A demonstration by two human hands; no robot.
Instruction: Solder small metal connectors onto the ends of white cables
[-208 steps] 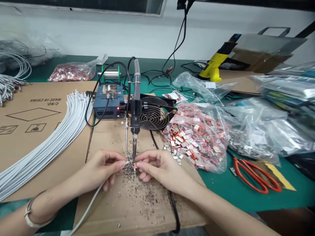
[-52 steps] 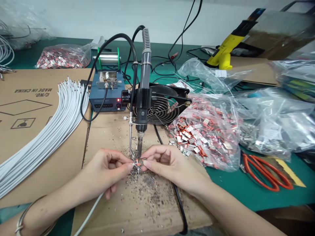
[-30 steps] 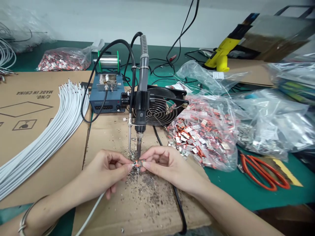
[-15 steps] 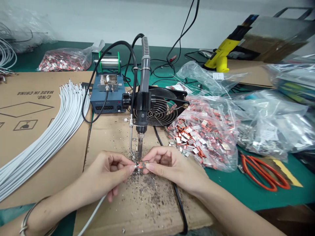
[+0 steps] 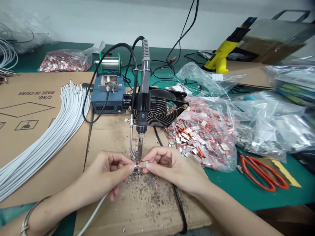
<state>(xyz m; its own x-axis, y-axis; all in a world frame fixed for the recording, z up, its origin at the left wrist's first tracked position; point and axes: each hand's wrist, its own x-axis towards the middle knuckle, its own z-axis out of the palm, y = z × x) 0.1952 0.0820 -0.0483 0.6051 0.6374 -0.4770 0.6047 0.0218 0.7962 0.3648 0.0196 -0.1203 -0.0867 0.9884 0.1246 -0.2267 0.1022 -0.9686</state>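
Pinched between the thumb and fingers of my left hand (image 5: 112, 172) is the end of a white cable (image 5: 94, 213), which trails down toward the front edge. My right hand (image 5: 169, 167) grips a small USB connector (image 5: 144, 164) with a metal shell and an orange part. Cable end and connector meet just under the tip of a soldering iron (image 5: 140, 147), clamped upright in a stand. A thin metal solder feed tube (image 5: 131, 141) comes down beside the tip. Whether the tip touches the joint is too small to tell.
A bundle of white cables (image 5: 54, 134) lies on cardboard at left. Behind stand a blue solder feeder (image 5: 108, 98) with a solder spool (image 5: 110, 63) and a black fan (image 5: 162, 108). At right are a bag of connectors (image 5: 201, 134), orange-handled cutters (image 5: 264, 173) and a yellow heat gun (image 5: 222, 52).
Both hands hold nearly the same place and grip. The connector's metal face looks brighter now, as if tilted slightly. The view has shifted a little.
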